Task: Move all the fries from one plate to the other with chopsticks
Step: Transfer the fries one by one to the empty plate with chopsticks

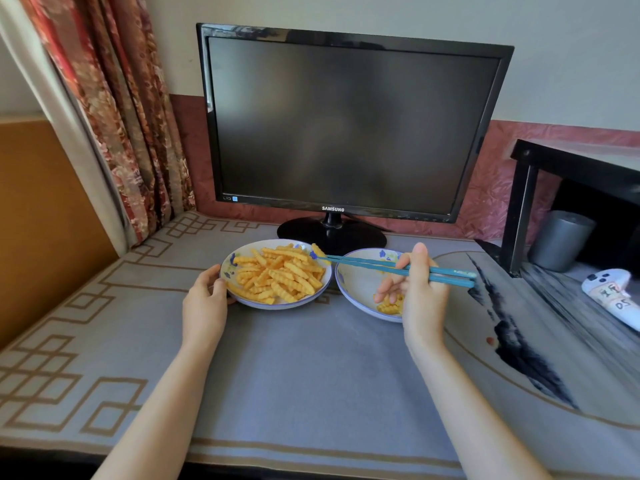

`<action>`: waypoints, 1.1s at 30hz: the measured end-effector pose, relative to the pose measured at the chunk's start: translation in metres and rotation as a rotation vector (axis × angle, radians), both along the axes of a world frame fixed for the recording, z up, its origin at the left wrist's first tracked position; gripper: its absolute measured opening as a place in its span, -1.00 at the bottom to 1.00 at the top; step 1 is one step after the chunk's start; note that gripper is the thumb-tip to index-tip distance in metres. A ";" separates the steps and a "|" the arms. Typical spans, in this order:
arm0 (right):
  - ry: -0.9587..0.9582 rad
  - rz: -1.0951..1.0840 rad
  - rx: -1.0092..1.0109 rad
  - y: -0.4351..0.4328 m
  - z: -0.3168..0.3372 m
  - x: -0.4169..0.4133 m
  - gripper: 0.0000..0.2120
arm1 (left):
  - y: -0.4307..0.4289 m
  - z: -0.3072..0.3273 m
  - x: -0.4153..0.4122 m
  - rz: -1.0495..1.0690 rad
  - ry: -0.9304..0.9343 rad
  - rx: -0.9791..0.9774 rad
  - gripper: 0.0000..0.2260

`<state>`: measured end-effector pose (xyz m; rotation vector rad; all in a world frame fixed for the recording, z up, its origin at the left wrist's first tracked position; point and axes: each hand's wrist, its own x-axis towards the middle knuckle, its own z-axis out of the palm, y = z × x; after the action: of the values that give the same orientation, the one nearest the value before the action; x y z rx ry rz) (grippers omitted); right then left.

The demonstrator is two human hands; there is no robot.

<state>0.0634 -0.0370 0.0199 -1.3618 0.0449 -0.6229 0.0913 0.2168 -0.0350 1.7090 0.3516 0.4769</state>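
The left plate [231, 258], white with blue flowers, holds a heap of crinkle-cut fries [277, 274]. My left hand [205, 299] grips this plate's near-left rim. The right plate [356, 285] touches it and holds a few fries [389, 305], partly hidden by my fingers. My right hand [420, 292] hovers over the right plate, holding blue chopsticks [374, 263]. Their tips pinch a single fry [318, 250] in the air above the far-right rim of the left plate.
Both plates sit on a grey patterned cloth [294, 368]. A black monitor [346, 126] stands right behind them on a round base [330, 233]. At the right are a black shelf [523, 202], a grey cup [559, 239] and a white controller [613, 289]. A curtain [114, 98] hangs at the left.
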 end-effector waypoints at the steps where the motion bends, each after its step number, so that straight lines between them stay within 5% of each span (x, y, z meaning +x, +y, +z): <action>1: 0.003 0.004 -0.035 0.003 -0.002 0.001 -0.63 | 0.000 0.000 0.000 0.000 0.001 0.002 -0.67; 10: 0.012 0.068 -0.202 0.009 -0.009 0.002 -0.67 | -0.001 0.002 -0.002 0.007 0.005 0.005 -0.67; 18: -0.062 -0.108 -0.118 -0.016 0.002 -0.006 -0.66 | 0.000 0.001 -0.002 0.004 0.005 0.004 -0.67; 33: -0.001 -0.234 -0.294 -0.027 -0.003 -0.004 -0.66 | -0.002 0.003 -0.003 0.007 0.000 0.005 -0.67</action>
<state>0.0590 -0.0639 0.0164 -1.6549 0.1164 -0.8515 0.0886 0.2151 -0.0319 1.7134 0.3565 0.4833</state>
